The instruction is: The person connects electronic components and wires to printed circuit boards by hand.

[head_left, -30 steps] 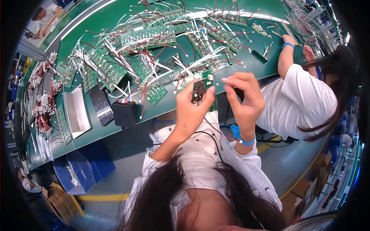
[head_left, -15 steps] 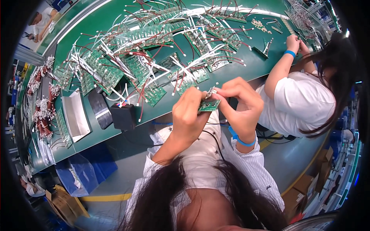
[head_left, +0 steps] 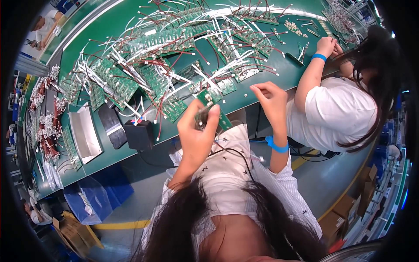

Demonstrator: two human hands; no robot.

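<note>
My left hand [head_left: 196, 129] is closed on a small green circuit board [head_left: 224, 122], its thumb lying across the board. Something dark and shiny shows between thumb and fingers, too blurred to name. My right hand [head_left: 273, 102] is raised to the right of the board, apart from it; its fingers are loosely bent, with nothing visible in them. Below its fingertips, a tiny white connector [head_left: 245, 94] lies near the table's front edge. Beyond my hands, circuit boards [head_left: 118, 78] with white and dark red wires cover much of the green table [head_left: 286, 77].
A black box [head_left: 139, 133] and a bent metal plate [head_left: 85, 133] stand at the table's front left. Bundles of wires [head_left: 50, 126] hang at the far left. At the right a co-worker in a white shirt [head_left: 345, 109] works close by. Loose pale connectors [head_left: 295, 29] lie far right.
My right hand has let go of the board and drawn away. My left hand has shifted a little left and turned the board, which now tilts down to the right.
</note>
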